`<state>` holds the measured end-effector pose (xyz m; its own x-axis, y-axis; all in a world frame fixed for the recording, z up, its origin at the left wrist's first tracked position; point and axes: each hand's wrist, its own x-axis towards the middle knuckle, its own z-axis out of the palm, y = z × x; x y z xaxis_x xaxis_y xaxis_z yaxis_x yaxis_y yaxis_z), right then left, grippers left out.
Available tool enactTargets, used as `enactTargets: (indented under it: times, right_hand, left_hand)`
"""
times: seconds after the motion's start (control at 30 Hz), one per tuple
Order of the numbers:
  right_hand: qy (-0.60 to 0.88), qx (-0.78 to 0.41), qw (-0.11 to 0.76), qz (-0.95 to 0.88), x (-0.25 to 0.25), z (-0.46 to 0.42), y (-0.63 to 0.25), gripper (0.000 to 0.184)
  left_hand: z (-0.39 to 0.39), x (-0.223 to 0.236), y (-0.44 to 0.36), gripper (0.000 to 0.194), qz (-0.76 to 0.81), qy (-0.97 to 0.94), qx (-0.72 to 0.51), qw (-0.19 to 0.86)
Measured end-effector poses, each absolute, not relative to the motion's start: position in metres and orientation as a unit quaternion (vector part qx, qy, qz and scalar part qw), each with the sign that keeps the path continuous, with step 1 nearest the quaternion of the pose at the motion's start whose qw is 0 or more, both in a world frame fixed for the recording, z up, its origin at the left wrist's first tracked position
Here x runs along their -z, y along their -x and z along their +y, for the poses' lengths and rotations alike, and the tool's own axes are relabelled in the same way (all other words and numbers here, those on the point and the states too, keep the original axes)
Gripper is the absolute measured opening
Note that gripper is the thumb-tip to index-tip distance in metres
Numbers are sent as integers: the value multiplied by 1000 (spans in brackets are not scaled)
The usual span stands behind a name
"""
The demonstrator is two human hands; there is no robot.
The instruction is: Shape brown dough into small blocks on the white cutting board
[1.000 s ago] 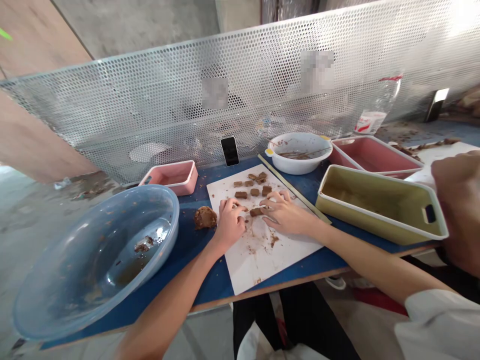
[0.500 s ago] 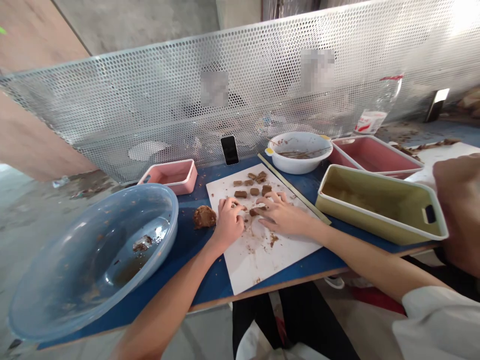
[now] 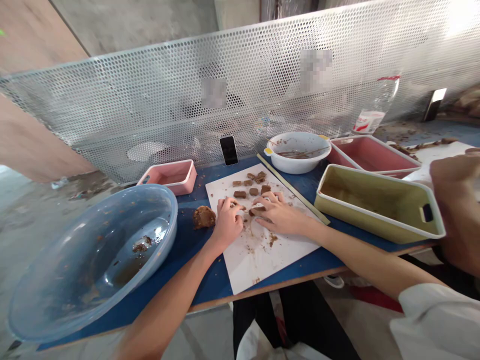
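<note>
A white board [image 3: 247, 270] lies on the blue table, smeared with brown clay crumbs. My right hand [image 3: 281, 215] is over its middle, fingers bent around a small brown clay piece [image 3: 255, 211] that they partly hide. Just left of it, my left hand [image 3: 228, 222] rests at the board's edge. Its fingers are curved and apart, with no object visible in them. Beyond both hands sit several short clay blocks [image 3: 254, 191] in loose rows. A rough clay lump [image 3: 204, 217] lies on the table beside my left hand.
A large blue basin [image 3: 170, 235] stands at left, near a pink basket [image 3: 185, 187]. A flat strip [image 3: 292, 187] borders the board's right side. Beyond it are a white bowl [image 3: 298, 165], a green bin [image 3: 371, 222] and a pink bin [image 3: 375, 155]. A phone [image 3: 228, 150] leans against the mesh.
Both hands keep nearly the same place and pose around the clay piece. The whole view has shifted very slightly.
</note>
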<state>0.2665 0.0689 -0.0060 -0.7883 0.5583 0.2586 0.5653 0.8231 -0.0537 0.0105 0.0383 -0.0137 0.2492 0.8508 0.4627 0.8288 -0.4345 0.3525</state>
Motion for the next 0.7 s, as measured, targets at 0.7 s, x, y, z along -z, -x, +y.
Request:
enactTargets:
  times: [0.7]
  right_hand:
    - [290, 1, 143, -946, 9, 73, -268, 46]
  left_hand:
    - [38, 13, -10, 44, 528, -792, -308, 12]
